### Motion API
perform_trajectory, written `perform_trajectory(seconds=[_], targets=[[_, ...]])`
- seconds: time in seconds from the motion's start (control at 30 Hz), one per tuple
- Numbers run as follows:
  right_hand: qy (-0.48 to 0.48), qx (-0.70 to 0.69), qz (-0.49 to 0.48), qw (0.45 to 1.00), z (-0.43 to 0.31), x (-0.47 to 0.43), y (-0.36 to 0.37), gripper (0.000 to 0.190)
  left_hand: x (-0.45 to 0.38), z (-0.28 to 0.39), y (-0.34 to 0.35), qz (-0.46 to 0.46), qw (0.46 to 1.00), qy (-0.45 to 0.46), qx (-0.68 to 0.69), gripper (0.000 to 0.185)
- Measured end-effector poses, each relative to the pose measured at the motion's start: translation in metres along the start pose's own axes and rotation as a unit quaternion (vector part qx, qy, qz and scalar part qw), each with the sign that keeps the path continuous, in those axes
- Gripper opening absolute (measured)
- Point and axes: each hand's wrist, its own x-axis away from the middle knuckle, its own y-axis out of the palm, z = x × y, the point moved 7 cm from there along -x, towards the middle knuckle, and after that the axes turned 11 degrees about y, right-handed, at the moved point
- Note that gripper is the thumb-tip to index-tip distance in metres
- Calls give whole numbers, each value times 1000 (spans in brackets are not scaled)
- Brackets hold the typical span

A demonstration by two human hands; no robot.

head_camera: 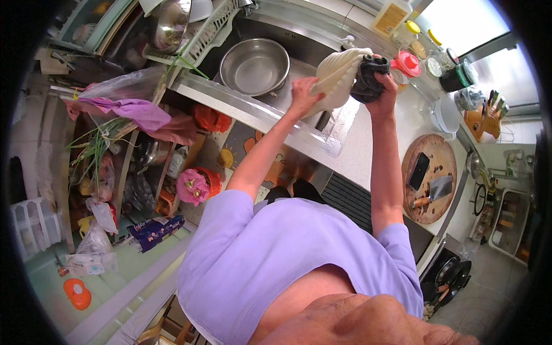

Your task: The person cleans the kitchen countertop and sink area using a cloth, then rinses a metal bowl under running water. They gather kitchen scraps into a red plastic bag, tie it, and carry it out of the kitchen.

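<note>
My right hand (384, 88) grips a bunched dark grey cloth (370, 78) against the right end of a cream, ribbed item (340, 79) that looks like a scalloped dish or basket. On that item's left side rests my left hand (305, 95), with fingers spread along its edge; how firmly it holds is hard to see. Both hands are above the front right part of the sink. To their left, a round stainless steel basin (254, 69) stands in the sink, with nothing visible inside.
A dish rack (207, 39) stands left of the sink. On the right counter, a round wooden chopping board (429, 172) carries a phone (418, 171) and a cleaver (440, 188). Jars and a red-lidded container (406, 64) line the back. Shelves with spring onions (101, 140) are at left.
</note>
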Motion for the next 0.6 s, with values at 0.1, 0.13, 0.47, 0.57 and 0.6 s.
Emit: perform_trajectory(seconds=[0.1, 0.13, 0.47, 0.57, 0.6], targets=[[6, -29, -8, 1000, 5, -14, 7, 51, -11, 5, 22, -11, 999, -17, 49, 36], [3, -37, 1, 999, 4, -18, 6, 51, -12, 5, 23, 8, 998, -17, 65, 32], [163, 230, 232, 931, 86, -39, -111, 25, -4, -97, 32, -203, 969, -135, -52, 29], [176, 149, 243, 942, 97, -25, -125, 26, -31, -70, 25, -82, 936, -205, 274, 42], [185, 112, 243, 946, 103, -20, -126, 26, -30, -69, 21, 2, 875, -237, 422, 48]])
